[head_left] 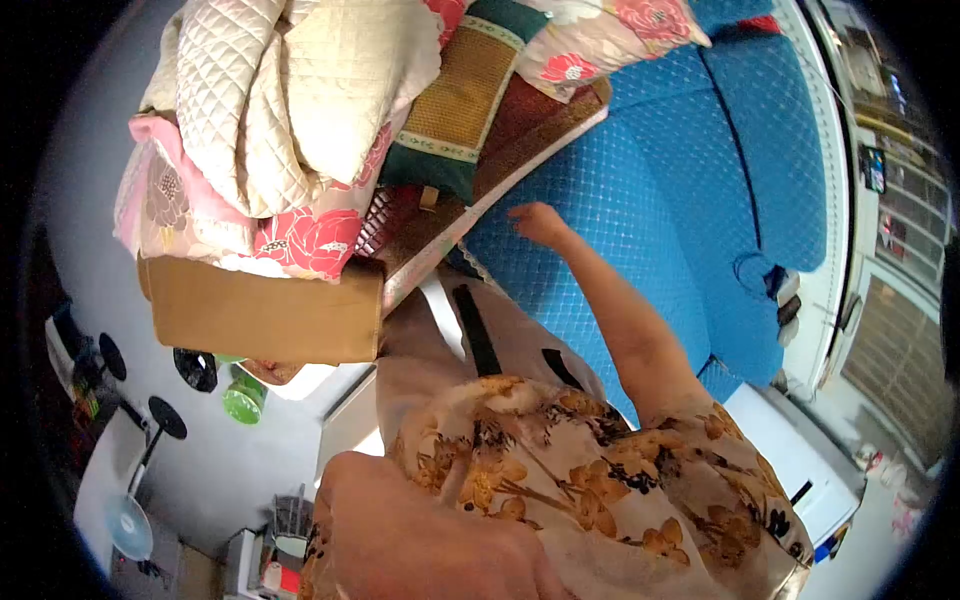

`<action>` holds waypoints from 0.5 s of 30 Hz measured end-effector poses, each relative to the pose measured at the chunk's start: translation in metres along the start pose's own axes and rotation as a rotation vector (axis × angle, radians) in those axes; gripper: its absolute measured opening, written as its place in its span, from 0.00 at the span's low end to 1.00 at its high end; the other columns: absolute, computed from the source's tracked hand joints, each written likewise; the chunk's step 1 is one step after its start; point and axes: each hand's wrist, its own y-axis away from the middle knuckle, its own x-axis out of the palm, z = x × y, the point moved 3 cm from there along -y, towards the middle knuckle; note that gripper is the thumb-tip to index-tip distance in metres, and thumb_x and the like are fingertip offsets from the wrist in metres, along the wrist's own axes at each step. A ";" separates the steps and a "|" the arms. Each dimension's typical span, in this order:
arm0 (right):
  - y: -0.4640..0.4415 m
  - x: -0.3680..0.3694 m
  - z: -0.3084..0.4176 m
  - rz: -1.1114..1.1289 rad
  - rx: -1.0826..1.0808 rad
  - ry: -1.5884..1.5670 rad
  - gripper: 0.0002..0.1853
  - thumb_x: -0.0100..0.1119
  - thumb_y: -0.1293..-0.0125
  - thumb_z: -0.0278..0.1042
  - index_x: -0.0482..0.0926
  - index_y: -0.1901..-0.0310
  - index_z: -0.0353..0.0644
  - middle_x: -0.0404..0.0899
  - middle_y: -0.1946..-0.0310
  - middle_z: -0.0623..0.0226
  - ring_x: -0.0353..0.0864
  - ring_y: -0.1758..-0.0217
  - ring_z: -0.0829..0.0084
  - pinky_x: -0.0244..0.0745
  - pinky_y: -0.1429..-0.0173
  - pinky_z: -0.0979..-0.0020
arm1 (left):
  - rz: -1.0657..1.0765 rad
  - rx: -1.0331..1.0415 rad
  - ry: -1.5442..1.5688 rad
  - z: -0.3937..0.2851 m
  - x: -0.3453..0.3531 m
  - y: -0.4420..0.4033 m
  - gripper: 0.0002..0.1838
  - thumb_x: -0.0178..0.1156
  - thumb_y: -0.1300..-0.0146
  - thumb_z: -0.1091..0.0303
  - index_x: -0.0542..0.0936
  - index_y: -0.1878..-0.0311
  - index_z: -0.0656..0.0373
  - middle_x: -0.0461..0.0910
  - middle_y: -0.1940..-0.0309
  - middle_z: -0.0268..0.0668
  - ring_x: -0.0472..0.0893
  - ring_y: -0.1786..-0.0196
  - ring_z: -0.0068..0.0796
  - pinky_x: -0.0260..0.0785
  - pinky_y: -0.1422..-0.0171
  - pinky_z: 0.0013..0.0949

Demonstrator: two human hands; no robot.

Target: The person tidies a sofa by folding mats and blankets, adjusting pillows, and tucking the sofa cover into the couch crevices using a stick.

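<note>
My right hand (541, 224) reaches out over a blue quilted sofa cover (640, 210), close to the edge of a brown bed frame (500, 185). Its fingers are loosely curled and slightly apart, with nothing visible in them. Very near the camera at lower left is my left hand (410, 535), partly cut off by the frame; its fingers are not distinguishable. Beyond the bed edge lie a green and gold bolster cushion (455, 100), a cream quilted blanket (300, 100) and pink floral bedding (310, 235).
A tan panel (265, 310) forms the bed's near end. On the floor at left are a green container (244, 398) and a standing fan (130, 527). A white box-like surface (790, 460) stands at right, below a barred window (900, 350). A dark cable (755, 275) hangs by the sofa.
</note>
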 end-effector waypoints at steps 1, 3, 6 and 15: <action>-0.004 -0.008 -0.005 0.028 0.077 -0.084 0.20 0.52 0.47 0.34 0.77 0.50 0.43 0.79 0.60 0.53 0.79 0.57 0.56 0.73 0.50 0.60 | -0.021 0.001 -0.011 0.003 -0.005 -0.008 0.24 0.52 0.38 0.49 0.71 0.48 0.61 0.74 0.61 0.40 0.73 0.57 0.33 0.63 0.49 0.35; -0.013 -0.015 -0.011 -0.042 0.026 -0.003 0.20 0.52 0.47 0.31 0.77 0.50 0.41 0.79 0.58 0.53 0.79 0.56 0.59 0.73 0.49 0.63 | -0.045 0.007 -0.040 0.009 -0.013 -0.018 0.24 0.52 0.38 0.50 0.71 0.48 0.61 0.73 0.61 0.40 0.73 0.58 0.33 0.63 0.50 0.35; -0.013 -0.016 -0.019 -0.089 -0.038 0.057 0.19 0.52 0.46 0.30 0.77 0.50 0.40 0.79 0.57 0.53 0.79 0.56 0.60 0.73 0.49 0.64 | -0.062 0.016 -0.057 0.014 -0.024 -0.028 0.24 0.52 0.38 0.50 0.71 0.49 0.60 0.73 0.62 0.40 0.73 0.58 0.33 0.64 0.50 0.35; -0.030 -0.030 0.073 -0.043 -0.137 -0.623 0.23 0.61 0.44 0.34 0.72 0.47 0.34 0.77 0.56 0.63 0.75 0.54 0.73 0.71 0.51 0.72 | -0.084 0.056 -0.105 0.015 -0.032 -0.029 0.23 0.52 0.37 0.50 0.72 0.50 0.60 0.73 0.63 0.40 0.73 0.60 0.33 0.64 0.52 0.35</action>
